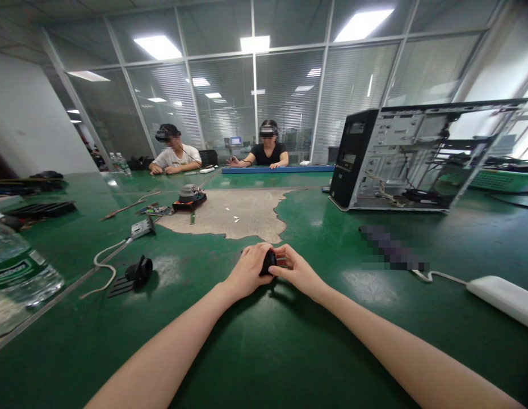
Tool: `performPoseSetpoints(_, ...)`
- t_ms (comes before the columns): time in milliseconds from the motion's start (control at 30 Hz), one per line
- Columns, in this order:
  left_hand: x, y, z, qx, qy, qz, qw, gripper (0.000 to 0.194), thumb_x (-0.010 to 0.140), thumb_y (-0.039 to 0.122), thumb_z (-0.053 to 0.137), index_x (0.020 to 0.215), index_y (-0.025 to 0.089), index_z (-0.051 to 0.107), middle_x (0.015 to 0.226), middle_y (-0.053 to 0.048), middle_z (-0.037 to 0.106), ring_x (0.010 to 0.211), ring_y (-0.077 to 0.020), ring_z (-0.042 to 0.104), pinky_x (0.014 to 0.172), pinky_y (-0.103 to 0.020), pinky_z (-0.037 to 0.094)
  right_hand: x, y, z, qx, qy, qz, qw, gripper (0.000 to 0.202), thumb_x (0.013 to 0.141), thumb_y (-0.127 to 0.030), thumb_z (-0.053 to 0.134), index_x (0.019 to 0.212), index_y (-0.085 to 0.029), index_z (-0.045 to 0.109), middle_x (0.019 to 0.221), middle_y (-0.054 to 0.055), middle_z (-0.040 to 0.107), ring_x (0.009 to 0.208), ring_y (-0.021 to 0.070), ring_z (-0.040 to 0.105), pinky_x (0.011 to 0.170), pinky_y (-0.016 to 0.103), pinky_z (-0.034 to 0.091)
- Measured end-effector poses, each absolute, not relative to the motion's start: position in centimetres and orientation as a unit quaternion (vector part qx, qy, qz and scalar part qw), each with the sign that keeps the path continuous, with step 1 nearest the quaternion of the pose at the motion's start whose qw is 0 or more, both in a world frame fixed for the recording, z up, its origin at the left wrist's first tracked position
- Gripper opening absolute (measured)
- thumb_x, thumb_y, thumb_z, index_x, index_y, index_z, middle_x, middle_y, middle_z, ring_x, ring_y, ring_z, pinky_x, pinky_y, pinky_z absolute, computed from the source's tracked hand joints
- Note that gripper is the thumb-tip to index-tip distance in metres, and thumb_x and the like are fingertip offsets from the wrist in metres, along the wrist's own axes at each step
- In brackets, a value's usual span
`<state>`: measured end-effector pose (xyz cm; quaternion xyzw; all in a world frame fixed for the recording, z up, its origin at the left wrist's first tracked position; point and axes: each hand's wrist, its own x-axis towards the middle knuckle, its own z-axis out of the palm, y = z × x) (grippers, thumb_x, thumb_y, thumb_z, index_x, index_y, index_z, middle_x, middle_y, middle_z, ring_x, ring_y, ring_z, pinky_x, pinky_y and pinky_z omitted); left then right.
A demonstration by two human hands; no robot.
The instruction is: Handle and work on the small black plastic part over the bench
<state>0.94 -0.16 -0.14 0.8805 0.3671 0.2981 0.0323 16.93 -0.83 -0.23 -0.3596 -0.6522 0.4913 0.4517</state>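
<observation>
A small black rounded part [269,262] is held just above the green table, between my two hands. My left hand [252,266] wraps over it from the left, fingers closed along its top. From the right, my right hand [294,269] grips it with bent fingers and the thumb along its lower edge. Thin reddish strips show between the right fingers; I cannot make out what they are. Most of the black part is hidden by my hands. To the left lies a black plastic part with slats [136,276], apart from both hands.
An open computer case [400,162] stands at the right. A white power strip [502,298] and a blurred dark object [389,247] lie nearer. At left are a water bottle [21,267], a metal-ended cable [104,258] and a heatsink-like part [189,197]. Two people sit opposite.
</observation>
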Motion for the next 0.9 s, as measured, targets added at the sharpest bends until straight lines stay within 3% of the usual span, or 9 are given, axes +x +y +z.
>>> performPoseSetpoints(167, 0.98, -0.46, 0.32, 0.883, 0.358, 0.303, 0.035, 0.048, 0.069, 0.023, 0.058, 0.109, 0.021, 0.034, 0.106, -0.006, 0.048, 0.103, -0.0221, 0.044, 0.089, -0.039, 0.032, 16.8, -0.8, -0.5, -0.371, -0.628, 0.514, 0.451, 0.025, 0.072, -0.039, 0.055, 0.089, -0.021, 0.05, 0.083, 0.001, 0.056, 0.074, 0.0127, 0.054, 0.067, 0.029, 0.046)
performPoseSetpoints(600, 0.94, -0.54, 0.18, 0.89, 0.342, 0.3, 0.041, 0.052, 0.068, 0.023, 0.061, 0.112, 0.021, 0.032, 0.109, -0.006, 0.047, 0.102, -0.0211, 0.044, 0.089, -0.037, 0.031, 17.01, -1.13, -0.12, -0.369, -0.617, 0.534, 0.445, 0.026, 0.067, -0.032, 0.062, 0.086, -0.021, 0.048, 0.083, 0.0, 0.054, 0.077, 0.0134, 0.053, 0.067, 0.028, 0.044)
performPoseSetpoints(900, 1.06, -0.63, 0.43, 0.89, 0.34, 0.301, 0.035, 0.051, 0.069, 0.023, 0.059, 0.112, 0.02, 0.032, 0.108, -0.007, 0.047, 0.104, -0.0214, 0.043, 0.089, -0.037, 0.032, 16.59, -0.56, -0.73, -0.39, -0.632, 0.498, 0.448, 0.031, 0.071, -0.042, 0.056, 0.091, -0.02, 0.048, 0.081, 0.001, 0.055, 0.072, 0.0122, 0.053, 0.064, 0.027, 0.045)
